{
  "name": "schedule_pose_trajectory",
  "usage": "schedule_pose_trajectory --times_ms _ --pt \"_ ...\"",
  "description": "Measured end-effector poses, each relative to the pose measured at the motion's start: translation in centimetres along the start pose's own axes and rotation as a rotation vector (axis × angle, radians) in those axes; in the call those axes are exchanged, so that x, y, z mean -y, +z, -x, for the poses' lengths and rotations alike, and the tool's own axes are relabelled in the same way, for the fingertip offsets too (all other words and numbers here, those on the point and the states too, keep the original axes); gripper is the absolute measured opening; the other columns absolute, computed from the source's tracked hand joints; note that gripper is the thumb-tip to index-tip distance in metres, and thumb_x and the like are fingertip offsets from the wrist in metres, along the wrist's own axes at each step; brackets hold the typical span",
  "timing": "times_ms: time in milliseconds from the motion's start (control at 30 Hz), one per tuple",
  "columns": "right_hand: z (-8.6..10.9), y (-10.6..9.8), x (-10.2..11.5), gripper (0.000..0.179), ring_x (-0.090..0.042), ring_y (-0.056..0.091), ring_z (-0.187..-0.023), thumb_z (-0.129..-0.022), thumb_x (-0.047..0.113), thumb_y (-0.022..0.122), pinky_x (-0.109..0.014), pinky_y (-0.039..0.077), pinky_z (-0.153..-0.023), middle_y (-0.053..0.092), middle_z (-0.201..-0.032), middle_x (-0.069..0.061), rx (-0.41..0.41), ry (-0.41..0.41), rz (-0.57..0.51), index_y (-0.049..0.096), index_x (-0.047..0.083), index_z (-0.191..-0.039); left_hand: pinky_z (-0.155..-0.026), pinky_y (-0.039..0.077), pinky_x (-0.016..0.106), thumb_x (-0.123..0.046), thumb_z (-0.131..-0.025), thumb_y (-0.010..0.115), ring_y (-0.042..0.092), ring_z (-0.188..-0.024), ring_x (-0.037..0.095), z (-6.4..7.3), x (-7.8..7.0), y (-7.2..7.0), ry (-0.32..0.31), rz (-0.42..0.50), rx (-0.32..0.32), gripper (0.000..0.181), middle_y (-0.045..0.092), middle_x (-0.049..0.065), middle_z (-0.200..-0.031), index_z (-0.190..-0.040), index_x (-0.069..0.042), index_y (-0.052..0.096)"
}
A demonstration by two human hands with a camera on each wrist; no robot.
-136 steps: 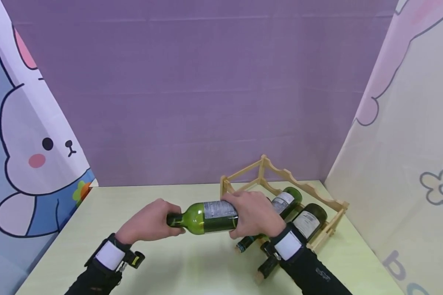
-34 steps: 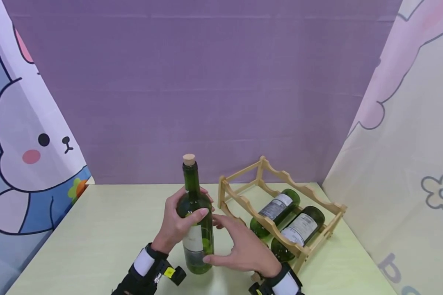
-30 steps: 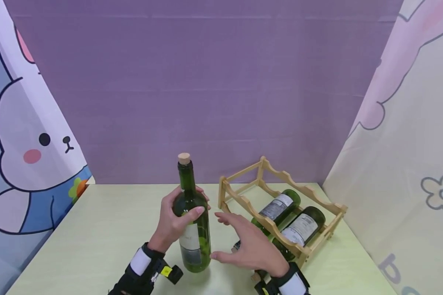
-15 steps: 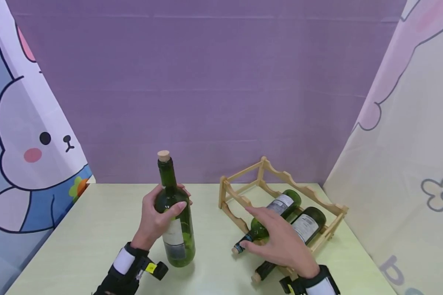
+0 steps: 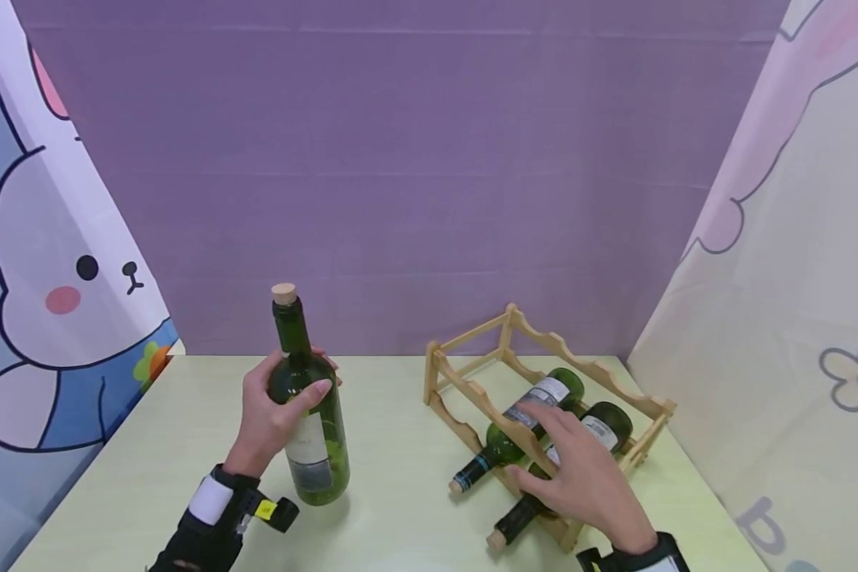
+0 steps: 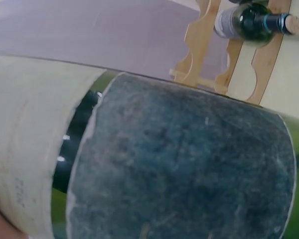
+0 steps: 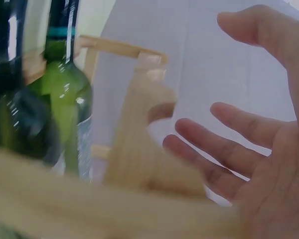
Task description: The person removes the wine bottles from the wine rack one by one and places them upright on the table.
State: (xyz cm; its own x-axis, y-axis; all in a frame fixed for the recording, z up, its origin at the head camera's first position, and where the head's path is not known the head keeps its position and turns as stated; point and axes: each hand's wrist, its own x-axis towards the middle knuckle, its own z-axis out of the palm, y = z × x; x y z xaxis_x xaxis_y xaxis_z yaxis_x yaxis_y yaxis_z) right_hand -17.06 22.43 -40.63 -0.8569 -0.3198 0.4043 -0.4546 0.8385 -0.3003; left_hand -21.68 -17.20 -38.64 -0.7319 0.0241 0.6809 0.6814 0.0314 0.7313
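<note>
My left hand [image 5: 272, 417] grips a corked green wine bottle [image 5: 316, 461] round its shoulder, thumb across the front. The bottle stands nearly upright, leaning slightly left; its dark label [image 6: 179, 154] fills much of the left wrist view. To the right, my right hand [image 5: 586, 469] hovers over the front corner of a wooden wine rack [image 5: 561, 344], fingers spread and holding nothing. Two more wine bottles lie in the rack, necks toward me: a green one [image 5: 499, 446] and a darker one [image 5: 518, 518], partly hidden by that hand. In the right wrist view the fingers [image 7: 224, 154] are loosely extended beside the rack.
The rack sits at the right of a pale table [image 5: 393, 477], its vacant slots on the left side. A purple cloth [image 5: 400, 199] hangs behind the table. Printed curtains stand at both sides, with a rabbit [image 5: 79, 318] on the left one.
The bottle, first held sideways by both hands, has been turned upright. My right hand has let go and moved right over the rack, while my left has carried the bottle left.
</note>
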Motion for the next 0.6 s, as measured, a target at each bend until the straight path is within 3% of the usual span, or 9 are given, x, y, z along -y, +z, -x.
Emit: schedule_pose_trajectory --times_ms 233,367,500,600 --pt "1.2 0.0 -1.0 0.074 -0.029 0.059 -0.114 -0.080 0.056 0.073 -0.050 0.052 -0.085 0.064 -0.126 -0.004 0.052 0.106 0.069 0.059 0.013 -0.138 -0.076 0.056 0.026 0.007 -0.084 0.066 0.071 -0.084 0.017 -0.5 0.1 -1.8 0.006 -0.081 -0.043 0.035 0.071 0.002 -0.099 -0.118 0.008 0.060" --pt "1.6 0.3 -1.4 0.069 -0.025 0.063 -0.107 -0.080 0.053 0.074 -0.044 0.052 -0.084 0.067 -0.119 -0.001 0.096 0.146 0.077 0.061 0.014 -0.135 -0.077 0.055 0.023 0.005 -0.084 0.067 0.070 -0.086 0.013 -0.9 0.2 -2.8 0.011 -0.161 -0.079 0.036 0.070 -0.001 -0.103 -0.119 0.008 0.060" --pt "1.8 0.6 -1.6 0.062 -0.013 0.066 -0.088 -0.079 0.054 0.074 -0.035 0.054 -0.072 0.069 -0.103 0.006 0.125 0.181 0.080 0.066 0.015 -0.127 -0.078 0.053 0.022 0.002 -0.085 0.068 0.068 -0.090 0.010 -1.3 0.5 -3.7 -0.015 -0.235 -0.116 0.037 0.069 -0.008 -0.105 -0.120 0.007 0.060" --pt "1.9 0.8 -1.8 0.056 -0.005 0.060 -0.071 -0.079 0.052 0.075 -0.030 0.051 -0.062 0.068 -0.090 0.010 0.138 0.196 0.082 0.069 0.017 -0.121 -0.078 0.052 0.022 0.000 -0.085 0.069 0.066 -0.092 0.010 -1.6 0.9 -4.1 -0.040 -0.261 -0.149 0.037 0.070 -0.007 -0.107 -0.120 0.006 0.061"
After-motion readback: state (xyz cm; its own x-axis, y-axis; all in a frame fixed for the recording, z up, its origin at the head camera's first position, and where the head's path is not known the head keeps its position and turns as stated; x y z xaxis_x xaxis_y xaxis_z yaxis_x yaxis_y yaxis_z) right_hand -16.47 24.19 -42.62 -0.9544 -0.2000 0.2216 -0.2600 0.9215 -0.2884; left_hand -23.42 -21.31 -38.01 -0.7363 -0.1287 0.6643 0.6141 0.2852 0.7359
